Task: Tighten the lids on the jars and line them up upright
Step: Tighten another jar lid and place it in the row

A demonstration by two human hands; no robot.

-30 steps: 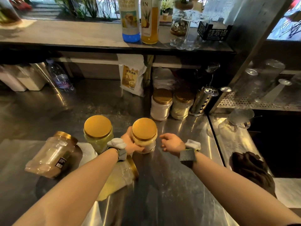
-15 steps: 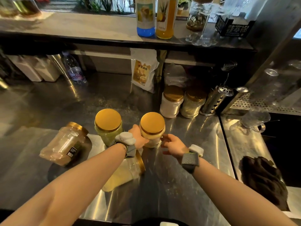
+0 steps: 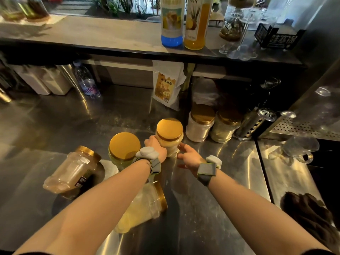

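Jar point(image 3: 170, 138) upright on steel counter point(image 3: 211, 208), gold lid point(image 3: 169, 129) on | left hand point(image 3: 156, 147) wrapped round its side | right hand point(image 3: 189, 157) open, fingertips at jar | two jars point(image 3: 73, 172) lying down

Gold lids point(image 3: 169, 129) on jars; upright jar point(image 3: 122, 159) yellow-green contents; tipped jar point(image 3: 70, 172) brownish; counter point(image 3: 211, 208) silver steel; wrist straps point(image 3: 207, 171) grey w/ lime edge; bottle point(image 3: 172, 24) blue base.

the far yellow syrup bottle point(image 3: 197, 24) shows the letters "nin". the white pouch point(image 3: 168, 85) under the shelf reads "冰淇淋粉". the water bottle point(image 3: 86, 81), far left, carries illegible pink lettering.
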